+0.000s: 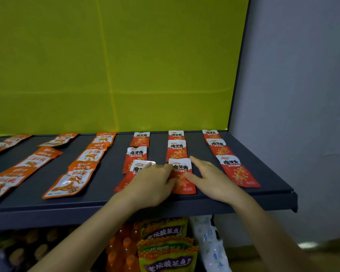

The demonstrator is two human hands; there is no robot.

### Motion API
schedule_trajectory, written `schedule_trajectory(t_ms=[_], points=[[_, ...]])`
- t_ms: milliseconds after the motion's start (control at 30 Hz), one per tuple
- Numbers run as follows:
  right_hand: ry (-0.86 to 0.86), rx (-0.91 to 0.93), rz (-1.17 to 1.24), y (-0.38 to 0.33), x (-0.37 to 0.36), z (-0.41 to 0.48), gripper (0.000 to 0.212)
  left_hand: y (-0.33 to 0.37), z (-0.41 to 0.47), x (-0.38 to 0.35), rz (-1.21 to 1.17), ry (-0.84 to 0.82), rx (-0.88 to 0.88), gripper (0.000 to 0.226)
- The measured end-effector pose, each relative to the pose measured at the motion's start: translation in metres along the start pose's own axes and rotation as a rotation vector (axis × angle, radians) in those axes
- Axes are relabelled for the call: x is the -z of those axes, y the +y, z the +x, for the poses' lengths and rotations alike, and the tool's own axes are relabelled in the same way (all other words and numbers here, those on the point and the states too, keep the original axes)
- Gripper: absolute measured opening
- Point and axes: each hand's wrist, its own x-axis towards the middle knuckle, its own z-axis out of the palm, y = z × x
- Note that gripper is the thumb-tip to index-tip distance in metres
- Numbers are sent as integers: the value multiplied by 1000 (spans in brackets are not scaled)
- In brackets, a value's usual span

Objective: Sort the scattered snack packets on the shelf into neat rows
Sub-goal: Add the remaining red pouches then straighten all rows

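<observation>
- A dark shelf (106,185) is seen before a yellow-green panel (114,65), and packets are laid flat on it.
- On its left half, orange packets (70,182) are laid in slanted lines from back to front, some overlapping at their ends.
- On its right half, red packets (220,149) are set in three lines of three, each run from the back towards the front edge.
- The left hand (153,183) is laid palm down over the front packet (126,181) of the leftmost red line. Its fingers are loosely stretched and nothing is clamped. Its fingertips are touching the left edge of the middle packet (183,183).
- The middle packet is placed at the front of the centre red line, between the two hands.
- The right hand (214,179) is spread, palm down, with fingers apart. The thumb is set against the middle packet's right edge, and the forefinger is pointed past its top right corner.
- The rightmost red line is found just beside that hand.
- A grey wall (302,95) is seen at the right.
- Under the shelf, orange bottles (126,252), yellow-and-purple bags (165,250) and white packs (212,250) are stored.
</observation>
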Motion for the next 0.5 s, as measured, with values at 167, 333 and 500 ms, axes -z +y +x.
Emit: schedule_trajectory(t_ms=[167, 333, 500], points=[[-9, -34, 7, 1, 0, 7, 54, 7, 16, -11, -127, 71, 110, 29], [13, -19, 49, 3, 1, 10, 47, 16, 34, -17, -216, 83, 227, 31], [0, -11, -1, 10, -1, 19, 51, 24, 33, -22, -185, 89, 236, 30]])
